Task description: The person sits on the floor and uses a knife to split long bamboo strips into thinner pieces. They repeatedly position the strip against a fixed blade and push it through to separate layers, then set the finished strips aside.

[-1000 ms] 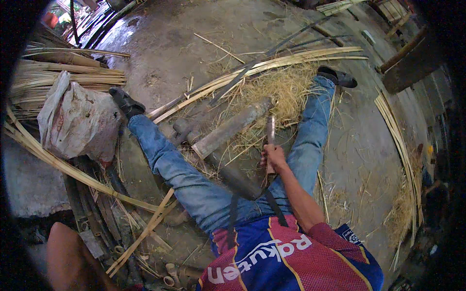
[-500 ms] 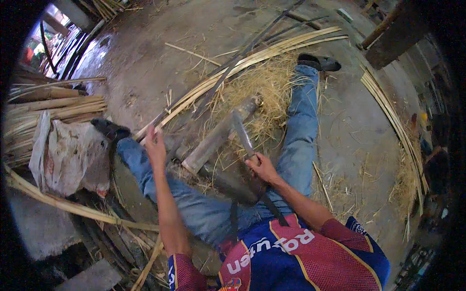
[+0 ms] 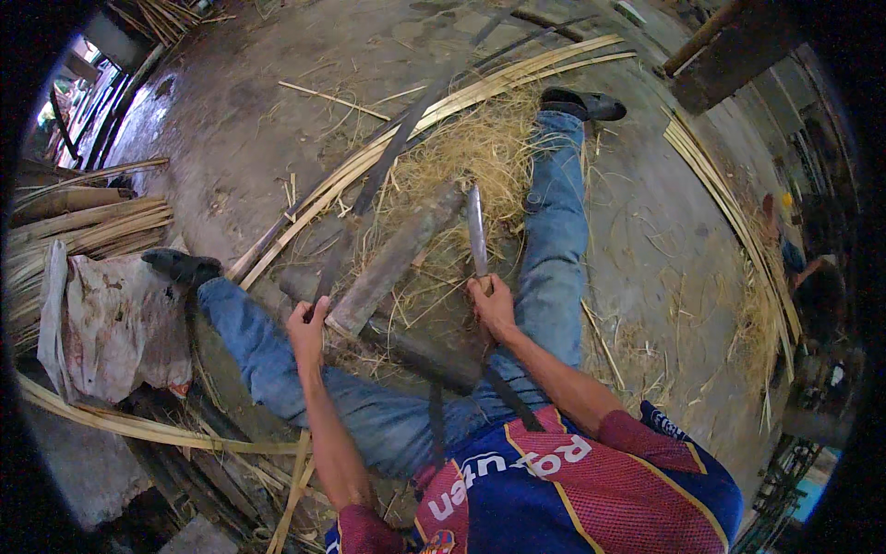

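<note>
- Smooth, shiny metal on the knife blade [image 3: 477,233]
- Matt finish along the dark strip [image 3: 380,173]
- Rough, matt wood on the block [image 3: 397,260]
- Smooth-looking wood along the far pale strips [image 3: 457,100]
- Wrinkled, plastic-looking sack [image 3: 129,323] at left

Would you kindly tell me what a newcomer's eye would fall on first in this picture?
Probably the knife, pointing forward, gripped in the right hand between the outstretched legs. Next, the loose heap of pale shavings on the floor just beyond the knife's tip. Then the left hand, which holds the near end of a long dark strip.
</note>
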Demonstrator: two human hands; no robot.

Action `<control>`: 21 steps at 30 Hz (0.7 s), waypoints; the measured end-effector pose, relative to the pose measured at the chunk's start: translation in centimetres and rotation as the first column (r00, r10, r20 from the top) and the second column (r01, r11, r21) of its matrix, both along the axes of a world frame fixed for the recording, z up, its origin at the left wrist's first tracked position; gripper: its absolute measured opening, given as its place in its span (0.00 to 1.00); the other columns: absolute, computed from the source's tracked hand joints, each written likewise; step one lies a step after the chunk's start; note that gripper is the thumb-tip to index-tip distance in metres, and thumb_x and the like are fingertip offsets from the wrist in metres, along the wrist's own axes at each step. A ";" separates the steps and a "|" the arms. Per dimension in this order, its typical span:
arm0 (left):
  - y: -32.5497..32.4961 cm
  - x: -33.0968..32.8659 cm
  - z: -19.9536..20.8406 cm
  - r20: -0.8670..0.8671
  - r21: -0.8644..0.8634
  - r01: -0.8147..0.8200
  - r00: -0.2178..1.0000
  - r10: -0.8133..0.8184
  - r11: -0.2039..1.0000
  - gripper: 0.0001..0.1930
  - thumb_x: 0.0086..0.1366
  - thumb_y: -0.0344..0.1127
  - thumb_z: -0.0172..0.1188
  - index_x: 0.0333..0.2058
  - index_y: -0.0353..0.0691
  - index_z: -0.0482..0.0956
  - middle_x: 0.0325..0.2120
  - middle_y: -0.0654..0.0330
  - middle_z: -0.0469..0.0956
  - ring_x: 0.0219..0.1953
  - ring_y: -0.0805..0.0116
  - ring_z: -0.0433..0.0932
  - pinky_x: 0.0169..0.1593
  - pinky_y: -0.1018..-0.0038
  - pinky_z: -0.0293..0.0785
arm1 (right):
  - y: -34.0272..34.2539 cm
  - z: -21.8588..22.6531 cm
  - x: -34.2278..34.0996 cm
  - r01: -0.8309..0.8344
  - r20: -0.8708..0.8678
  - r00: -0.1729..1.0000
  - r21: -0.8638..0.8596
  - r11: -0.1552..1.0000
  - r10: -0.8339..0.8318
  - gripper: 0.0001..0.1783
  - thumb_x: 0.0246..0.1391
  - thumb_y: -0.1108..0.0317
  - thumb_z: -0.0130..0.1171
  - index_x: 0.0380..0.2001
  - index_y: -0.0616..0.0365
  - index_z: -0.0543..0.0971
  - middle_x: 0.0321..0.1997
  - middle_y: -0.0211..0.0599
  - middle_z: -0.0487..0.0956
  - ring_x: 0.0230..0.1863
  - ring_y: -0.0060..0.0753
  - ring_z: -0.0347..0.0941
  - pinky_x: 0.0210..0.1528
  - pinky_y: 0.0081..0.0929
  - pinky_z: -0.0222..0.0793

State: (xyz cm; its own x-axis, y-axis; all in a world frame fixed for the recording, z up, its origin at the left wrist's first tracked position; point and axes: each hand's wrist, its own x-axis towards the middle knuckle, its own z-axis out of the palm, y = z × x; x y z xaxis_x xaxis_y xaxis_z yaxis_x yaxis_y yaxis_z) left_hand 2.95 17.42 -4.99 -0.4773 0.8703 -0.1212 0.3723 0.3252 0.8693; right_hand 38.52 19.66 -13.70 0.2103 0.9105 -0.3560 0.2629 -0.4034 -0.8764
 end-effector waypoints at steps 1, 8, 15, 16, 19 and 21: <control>-0.3 0.6 0.6 0.054 0.008 -0.002 0.999 0.002 1.000 0.24 0.61 0.45 0.69 0.18 0.36 0.67 0.17 0.71 0.58 0.24 0.79 0.56 0.27 0.75 0.52 | 0.2 0.2 0.0 0.005 -0.005 1.000 0.018 1.000 -0.005 0.20 0.55 0.53 0.62 0.33 0.62 0.75 0.25 0.39 0.75 0.27 0.34 0.71 0.33 0.35 0.69; -0.9 2.7 -1.9 -0.161 -0.142 0.018 0.986 -0.041 0.990 0.25 0.54 0.50 0.72 0.19 0.33 0.73 0.15 0.64 0.68 0.21 0.72 0.62 0.28 0.69 0.61 | 0.6 0.6 -0.1 0.083 -0.053 0.995 0.035 0.996 -0.081 0.18 0.56 0.55 0.62 0.29 0.60 0.73 0.21 0.32 0.71 0.20 0.26 0.66 0.26 0.33 0.66; 2.0 6.2 -5.2 -0.307 -0.361 -0.130 0.952 0.014 0.923 0.31 0.43 0.63 0.74 0.24 0.36 0.80 0.26 0.49 0.81 0.33 0.52 0.79 0.42 0.62 0.71 | 0.7 1.5 0.1 0.119 -0.210 0.972 0.068 0.991 -0.102 0.18 0.58 0.54 0.63 0.27 0.56 0.70 0.17 0.26 0.68 0.14 0.20 0.65 0.18 0.25 0.62; 2.6 6.7 -5.2 -0.324 -0.394 -0.151 0.946 0.017 0.907 0.31 0.42 0.63 0.74 0.25 0.37 0.81 0.28 0.48 0.81 0.35 0.50 0.79 0.44 0.61 0.71 | 0.8 1.3 0.3 0.096 -0.156 0.985 0.096 0.991 -0.080 0.19 0.58 0.54 0.63 0.27 0.57 0.71 0.17 0.26 0.68 0.14 0.21 0.65 0.18 0.25 0.63; 3.0 7.9 -6.6 -0.423 -0.342 -0.201 0.905 0.040 0.918 0.30 0.44 0.65 0.72 0.27 0.39 0.81 0.29 0.49 0.82 0.36 0.47 0.79 0.43 0.59 0.71 | 0.6 1.9 0.3 0.015 -0.053 0.999 0.033 0.999 -0.013 0.19 0.57 0.53 0.64 0.28 0.59 0.73 0.18 0.28 0.70 0.15 0.21 0.68 0.19 0.28 0.65; 2.5 7.9 -7.6 -0.531 -0.102 -0.163 0.843 0.085 0.981 0.31 0.49 0.67 0.68 0.26 0.38 0.81 0.23 0.54 0.81 0.28 0.53 0.79 0.36 0.60 0.72 | 0.5 2.8 -0.1 -0.093 0.021 0.996 0.047 0.995 0.092 0.20 0.54 0.53 0.66 0.31 0.60 0.73 0.20 0.36 0.72 0.20 0.30 0.70 0.25 0.32 0.68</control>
